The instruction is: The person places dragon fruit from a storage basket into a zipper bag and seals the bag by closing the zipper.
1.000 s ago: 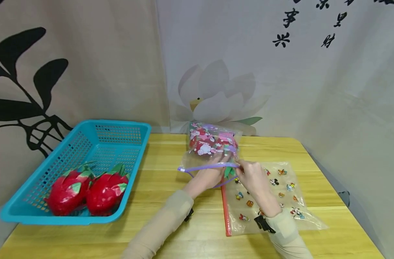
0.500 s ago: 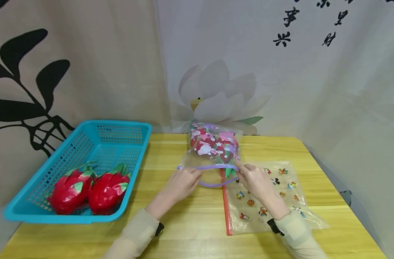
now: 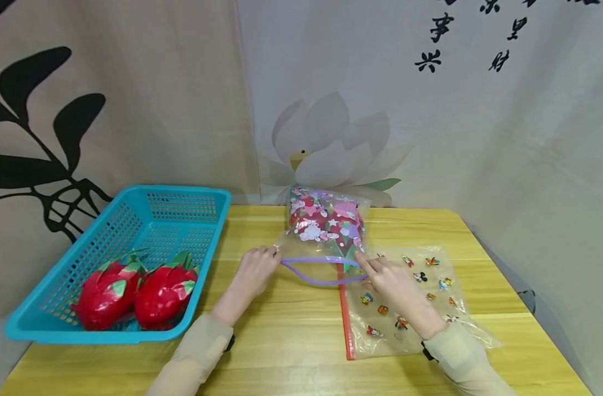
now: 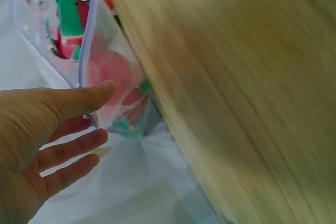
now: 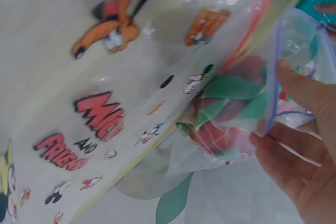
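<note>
A clear zip bag (image 3: 326, 223) with a pink and purple cartoon print lies at the back of the table, its purple-edged mouth gaping toward me. Inside are red dragon fruits with green leaf tips, partly hidden by the print. My left hand (image 3: 254, 269) pinches the left corner of the mouth; in the left wrist view its thumb (image 4: 97, 98) lies over the edge, and the other fingers are spread. At the opposite corner, my right hand (image 3: 395, 286) pinches the edge between thumb and fingers, as the right wrist view shows.
A flat clear bag (image 3: 400, 330) with a red zip edge and cartoon figures lies under my right forearm. On the left stands a blue basket (image 3: 217, 236) holding two red dragon fruits (image 3: 165, 297). A printed cloth (image 3: 331, 71) hangs behind the wooden table (image 3: 291, 352).
My left hand has come out of the bag and moved left to the corner of its mouth. The right hand stays at the right corner, and the mouth now spreads between both hands.
</note>
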A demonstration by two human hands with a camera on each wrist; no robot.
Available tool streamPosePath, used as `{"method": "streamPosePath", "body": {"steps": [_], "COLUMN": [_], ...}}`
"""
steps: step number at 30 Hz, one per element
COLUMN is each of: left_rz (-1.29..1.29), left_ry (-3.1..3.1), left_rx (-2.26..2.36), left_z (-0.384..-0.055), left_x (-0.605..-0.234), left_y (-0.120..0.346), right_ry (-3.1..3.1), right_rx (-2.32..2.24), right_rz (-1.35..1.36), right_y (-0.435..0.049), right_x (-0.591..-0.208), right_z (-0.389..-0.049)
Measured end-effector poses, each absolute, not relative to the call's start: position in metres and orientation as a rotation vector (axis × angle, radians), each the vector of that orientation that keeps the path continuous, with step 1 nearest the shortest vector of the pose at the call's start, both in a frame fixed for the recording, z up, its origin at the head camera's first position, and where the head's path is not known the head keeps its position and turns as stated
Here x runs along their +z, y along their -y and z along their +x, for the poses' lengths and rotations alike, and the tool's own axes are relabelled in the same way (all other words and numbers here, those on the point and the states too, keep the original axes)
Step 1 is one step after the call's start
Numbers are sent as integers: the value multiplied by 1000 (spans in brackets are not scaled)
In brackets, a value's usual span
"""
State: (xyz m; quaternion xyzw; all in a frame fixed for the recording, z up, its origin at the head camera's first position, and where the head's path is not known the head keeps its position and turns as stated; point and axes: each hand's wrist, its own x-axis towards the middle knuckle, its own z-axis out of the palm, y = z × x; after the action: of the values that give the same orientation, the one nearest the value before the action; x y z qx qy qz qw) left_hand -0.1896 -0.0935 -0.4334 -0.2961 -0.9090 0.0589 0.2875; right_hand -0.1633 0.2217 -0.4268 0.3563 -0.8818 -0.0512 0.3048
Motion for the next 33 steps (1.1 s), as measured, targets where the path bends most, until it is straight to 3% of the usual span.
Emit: {"method": "streamPosePath", "body": {"steps": [13, 33], "left_rz": [-758, -761], "left_ry": [2492, 2542], "left_rx": [181, 11], "left_z": [-195, -188], "left_x": [-437, -439], "left_y": [95, 92], "right_ry": [2327, 2492], "right_rx": [-470, -313], "right_rz": [927, 826], "right_y": [-225, -237], "right_x": [-441, -439], "right_z": [-166, -172]}}
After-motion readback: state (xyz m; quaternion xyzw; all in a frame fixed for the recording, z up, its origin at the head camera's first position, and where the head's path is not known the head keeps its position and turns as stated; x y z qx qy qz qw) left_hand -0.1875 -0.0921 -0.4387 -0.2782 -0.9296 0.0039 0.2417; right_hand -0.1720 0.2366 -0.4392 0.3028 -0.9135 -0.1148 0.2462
